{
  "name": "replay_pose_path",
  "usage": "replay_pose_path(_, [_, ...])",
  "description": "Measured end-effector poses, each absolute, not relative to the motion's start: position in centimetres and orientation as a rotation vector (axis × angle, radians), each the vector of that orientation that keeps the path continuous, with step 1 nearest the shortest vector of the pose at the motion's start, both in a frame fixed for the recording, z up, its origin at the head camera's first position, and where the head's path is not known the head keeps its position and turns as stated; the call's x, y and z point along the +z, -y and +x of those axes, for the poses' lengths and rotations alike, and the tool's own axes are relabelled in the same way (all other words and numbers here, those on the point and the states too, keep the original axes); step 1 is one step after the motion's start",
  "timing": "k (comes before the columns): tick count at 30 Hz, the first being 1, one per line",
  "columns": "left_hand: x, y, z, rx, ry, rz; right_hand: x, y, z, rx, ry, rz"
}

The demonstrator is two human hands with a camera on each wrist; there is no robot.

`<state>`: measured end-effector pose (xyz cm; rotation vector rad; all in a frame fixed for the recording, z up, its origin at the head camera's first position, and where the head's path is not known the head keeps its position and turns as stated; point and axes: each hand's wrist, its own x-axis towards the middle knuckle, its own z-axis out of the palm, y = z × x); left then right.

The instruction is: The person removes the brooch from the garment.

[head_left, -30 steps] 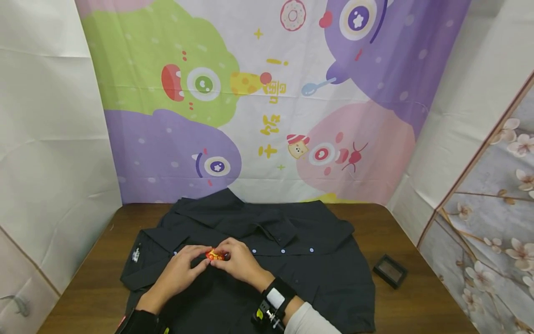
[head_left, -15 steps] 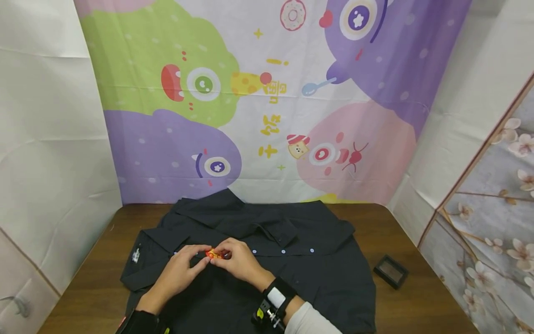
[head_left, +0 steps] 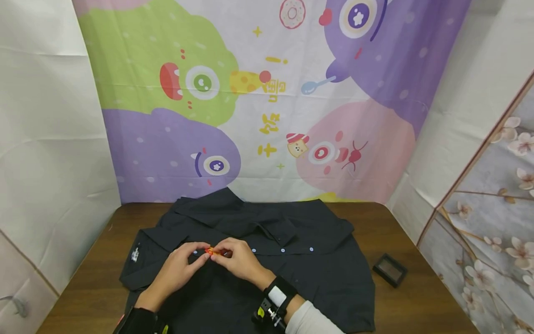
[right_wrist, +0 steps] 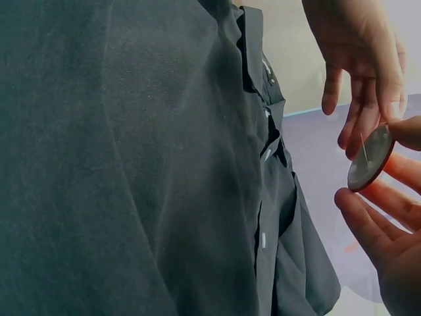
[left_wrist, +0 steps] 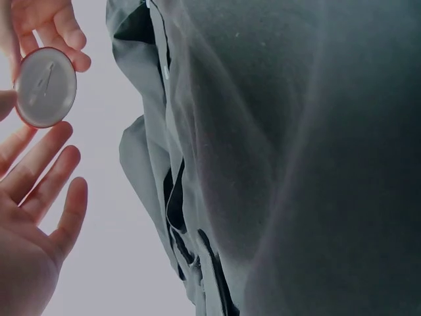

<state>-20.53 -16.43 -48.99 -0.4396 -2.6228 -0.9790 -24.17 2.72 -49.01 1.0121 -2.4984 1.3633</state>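
Observation:
Between both hands is a small round pin badge [head_left: 212, 251], red and yellow on its front, held above a dark shirt. My left hand [head_left: 178, 268] pinches it from the left side, and my right hand [head_left: 239, 260] pinches it from the right. The left wrist view shows the pale back of the badge [left_wrist: 46, 99] with a thin pin across it. In the right wrist view the pin on the badge [right_wrist: 370, 161] sticks out from the back. The dark shirt [head_left: 258, 287] lies spread below, its light buttons in a row across the upper part.
A small black framed box [head_left: 390, 270] lies on the brown wooden table [head_left: 421, 301], right of the shirt. Behind the table hangs a cartoon-printed cloth [head_left: 258, 181]. White sheeting [head_left: 54, 139] stands at the left.
The badge has tilted between the fingers, so less of its coloured front shows in the head view. Both hands keep their grip and have barely moved.

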Motion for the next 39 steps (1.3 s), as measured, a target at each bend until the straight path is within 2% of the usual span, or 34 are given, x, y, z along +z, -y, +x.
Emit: replay_pose_path(39, [-48.7, 16.2, -20.4, -0.949, 2.57, -0.415, -48.3, -3.4, -24.3, 1.522, 2.501, 1.002])
